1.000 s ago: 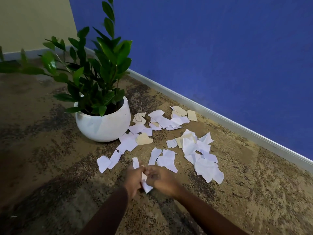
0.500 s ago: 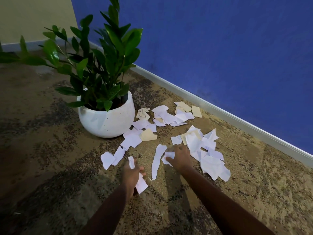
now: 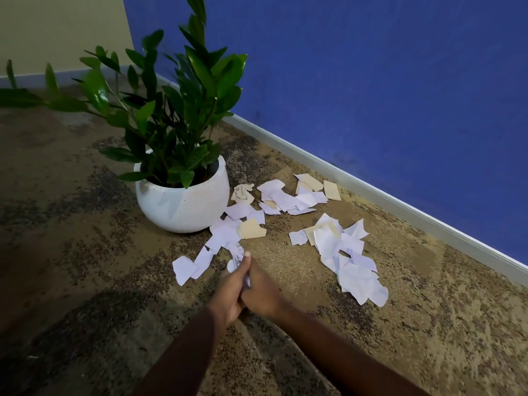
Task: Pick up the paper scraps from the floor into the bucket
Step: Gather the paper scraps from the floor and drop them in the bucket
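Two hands meet low centre over the carpet [image 3: 428,324]. Far left: plant [image 3: 171,110] in a white pot [image 3: 180,204], scraps crowding its base. Next, left hand [image 3: 228,290] closed around a bunch of gathered scraps [image 3: 236,257], likely stacking them to save trips. Right hand [image 3: 261,295] is pressed against the left, fingers curled onto the same bunch, probably passing paper over. Further right, loose paper scraps [image 3: 343,252] lie scattered toward the blue wall [image 3: 371,81]. Bucket not in view. Most scraps are uncollected.
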A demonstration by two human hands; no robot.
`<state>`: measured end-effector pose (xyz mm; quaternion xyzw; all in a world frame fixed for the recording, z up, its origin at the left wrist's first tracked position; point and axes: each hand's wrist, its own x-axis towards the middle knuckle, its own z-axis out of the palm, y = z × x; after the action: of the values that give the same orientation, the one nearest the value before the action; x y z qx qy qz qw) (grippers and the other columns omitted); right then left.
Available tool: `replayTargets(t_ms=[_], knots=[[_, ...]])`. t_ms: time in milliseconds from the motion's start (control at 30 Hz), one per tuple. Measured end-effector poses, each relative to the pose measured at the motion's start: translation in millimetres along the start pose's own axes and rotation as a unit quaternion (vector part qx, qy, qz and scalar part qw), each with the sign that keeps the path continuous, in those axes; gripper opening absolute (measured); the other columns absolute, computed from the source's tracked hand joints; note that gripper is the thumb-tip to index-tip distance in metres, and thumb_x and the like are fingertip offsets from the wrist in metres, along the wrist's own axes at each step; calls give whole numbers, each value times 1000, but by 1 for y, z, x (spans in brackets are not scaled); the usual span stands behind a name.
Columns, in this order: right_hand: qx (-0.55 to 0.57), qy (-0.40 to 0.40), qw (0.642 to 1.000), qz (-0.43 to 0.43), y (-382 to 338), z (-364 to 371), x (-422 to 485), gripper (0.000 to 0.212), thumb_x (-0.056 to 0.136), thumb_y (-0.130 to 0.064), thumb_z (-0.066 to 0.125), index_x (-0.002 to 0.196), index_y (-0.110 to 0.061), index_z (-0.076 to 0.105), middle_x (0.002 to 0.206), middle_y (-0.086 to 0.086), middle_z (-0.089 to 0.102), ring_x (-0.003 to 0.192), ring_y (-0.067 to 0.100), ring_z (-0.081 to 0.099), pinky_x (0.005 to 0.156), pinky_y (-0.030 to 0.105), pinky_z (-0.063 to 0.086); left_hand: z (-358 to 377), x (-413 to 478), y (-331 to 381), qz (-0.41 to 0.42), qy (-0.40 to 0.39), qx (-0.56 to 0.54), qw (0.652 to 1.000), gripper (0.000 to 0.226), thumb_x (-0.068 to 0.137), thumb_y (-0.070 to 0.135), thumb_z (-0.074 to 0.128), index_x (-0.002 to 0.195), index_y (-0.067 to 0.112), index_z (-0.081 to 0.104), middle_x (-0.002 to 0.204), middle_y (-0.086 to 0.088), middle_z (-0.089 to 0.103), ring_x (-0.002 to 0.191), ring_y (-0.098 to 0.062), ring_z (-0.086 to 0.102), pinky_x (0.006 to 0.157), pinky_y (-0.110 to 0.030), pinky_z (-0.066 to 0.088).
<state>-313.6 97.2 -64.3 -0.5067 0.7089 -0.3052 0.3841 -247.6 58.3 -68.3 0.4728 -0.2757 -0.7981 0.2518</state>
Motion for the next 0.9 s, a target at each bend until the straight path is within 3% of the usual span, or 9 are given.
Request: replayTargets(t_ms=[133,200,267,367,467,533,633,800,900], knots=[[131,-28,989,55,-7,-9,6,48,90,10,38,135,-6,36,122,15,58,97,18,53,60,11,44,-7,3,3,38,74,4,996,34,95,0,49,128,-4,52,116,-20,63,88,-25,59,76,-32,49],[155,0,985,74,-2,-13,13,41,89,13,38,129,6,45,121,15,58,97,17,52,62,8,44,-12,2,6,42,105,21,993,40,92,-11,44,132,-8,47,125,-23,57,76,-25,56,61,-25,53],[74,63,993,70,7,-12,23,38,89,10,39,123,5,56,119,18,61,97,18,56,70,16,46,-19,1,8,47,141,47,988,40,92,-14,42,132,-9,45,121,-27,57,67,-25,55,42,-16,49],[-109,91,989,37,16,-9,35,35,92,-7,46,126,-4,55,116,14,54,107,22,51,83,24,41,-30,5,13,83,168,99,977,36,94,-14,38,127,-5,47,109,-26,61,68,-27,66,46,-20,52],[-227,70,969,65,17,-1,46,58,92,-39,49,138,-7,37,138,17,38,128,29,37,105,36,35,-44,14,19,119,210,147,959,31,96,-8,36,125,-5,47,104,-25,59,65,-26,61,55,-30,53],[-276,54,957,69,13,6,52,67,90,-47,49,140,-6,32,142,15,33,132,29,31,110,38,31,-53,20,25,143,256,214,932,30,96,-3,38,123,-3,50,100,-22,63,74,-32,64,75,-38,54],[-332,46,941,41,8,14,59,55,94,-34,47,137,-3,34,140,17,36,130,30,34,110,38,30,-64,21,36,164,313,369,859,30,97,14,44,123,0,48,120,-24,62,111,-38,61,98,-46,48],[-345,55,937,3,9,13,61,41,95,-7,37,136,-4,38,141,18,40,126,29,42,105,35,37,-80,26,47,111,264,538,793,54,86,40,61,127,7,49,127,-12,61,119,-29,58,99,-38,42],[-271,78,959,16,14,9,62,36,94,-6,40,128,-3,50,128,19,54,115,29,53,94,32,44,-79,30,43,87,239,631,733,66,77,51,66,124,9,49,122,-10,62,113,-29,61,95,-38,48]])
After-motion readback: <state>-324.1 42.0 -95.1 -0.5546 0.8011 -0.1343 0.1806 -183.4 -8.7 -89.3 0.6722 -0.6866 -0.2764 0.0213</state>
